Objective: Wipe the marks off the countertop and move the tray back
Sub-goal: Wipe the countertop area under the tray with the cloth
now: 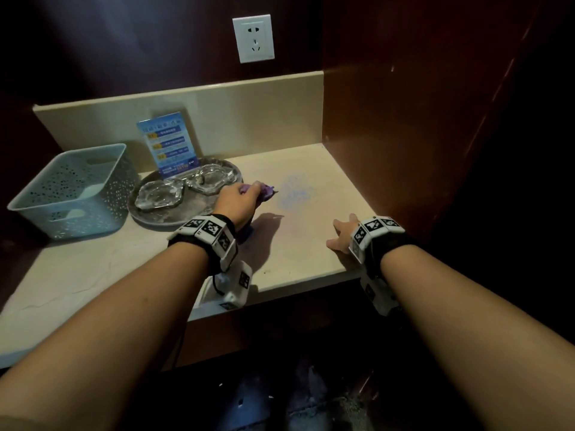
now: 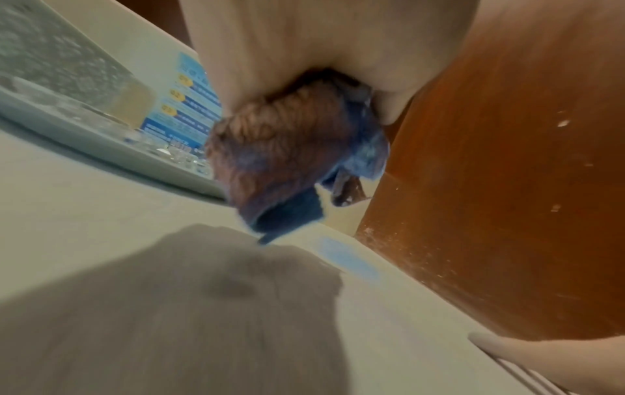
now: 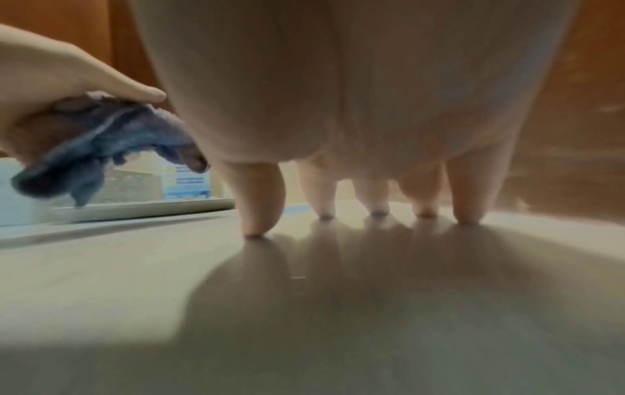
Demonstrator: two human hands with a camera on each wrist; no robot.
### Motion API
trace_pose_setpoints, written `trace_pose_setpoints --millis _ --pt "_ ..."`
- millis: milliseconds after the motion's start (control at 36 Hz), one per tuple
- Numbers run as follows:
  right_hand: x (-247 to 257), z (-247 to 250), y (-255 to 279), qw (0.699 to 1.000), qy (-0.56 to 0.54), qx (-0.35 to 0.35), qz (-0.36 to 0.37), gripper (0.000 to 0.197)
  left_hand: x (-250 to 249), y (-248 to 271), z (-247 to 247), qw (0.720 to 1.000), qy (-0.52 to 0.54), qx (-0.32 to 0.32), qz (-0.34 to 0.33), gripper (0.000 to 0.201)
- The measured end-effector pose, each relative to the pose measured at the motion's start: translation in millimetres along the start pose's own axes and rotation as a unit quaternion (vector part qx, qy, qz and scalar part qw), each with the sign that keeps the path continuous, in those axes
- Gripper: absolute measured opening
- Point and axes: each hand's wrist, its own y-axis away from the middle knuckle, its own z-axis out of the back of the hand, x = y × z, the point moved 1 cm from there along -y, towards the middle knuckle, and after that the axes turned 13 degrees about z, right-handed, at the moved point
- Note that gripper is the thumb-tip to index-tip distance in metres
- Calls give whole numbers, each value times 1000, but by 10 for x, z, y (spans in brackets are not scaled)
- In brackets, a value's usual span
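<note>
A faint blue smear point(image 1: 294, 194) marks the beige countertop point(image 1: 295, 253) right of centre. My left hand point(image 1: 239, 199) grips a bunched purple-blue cloth point(image 1: 268, 192) just left of the smear, lifted slightly off the surface; the cloth point(image 2: 287, 160) hangs from my palm in the left wrist view. A round grey tray point(image 1: 161, 217) sits left of my hand, carrying two glass ashtrays point(image 1: 160, 194) and a blue card stand point(image 1: 169, 144). My right hand point(image 1: 342, 236) rests near the front right edge, its spread fingertips point(image 3: 375, 211) touching the counter.
A pale blue perforated basket point(image 1: 74, 189) stands at the left, beside the tray. A brown wooden side wall point(image 1: 389, 135) bounds the counter on the right, and a beige backsplash point(image 1: 249, 116) runs behind. A white socket point(image 1: 253, 38) is on the wall above.
</note>
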Motion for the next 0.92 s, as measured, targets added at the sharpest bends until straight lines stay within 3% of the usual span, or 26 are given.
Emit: trace_pose_setpoints --millis 139,222,472,639,833,917 --pt "70 248 -174 999 -12 39 9 70 -62 -295 5 998 -63 25 -4 46" --pt "98 320 -280 1000 0 22 -9 71 -110 -508 7 995 -93 32 -5 43" --pt "101 465 -657 998 10 10 -54 78 -339 -1162 -33 994 -99 12 -34 42" --pt "57 572 -856 998 13 21 -65 80 -494 -1474 -183 992 -83 30 -88 47" --pt "36 663 -1023 997 19 38 -70 83 -635 -1721 -485 991 -31 71 -107 38" --pt "35 676 -1069 996 19 39 -73 84 -648 -1786 -602 986 -66 85 -126 36"
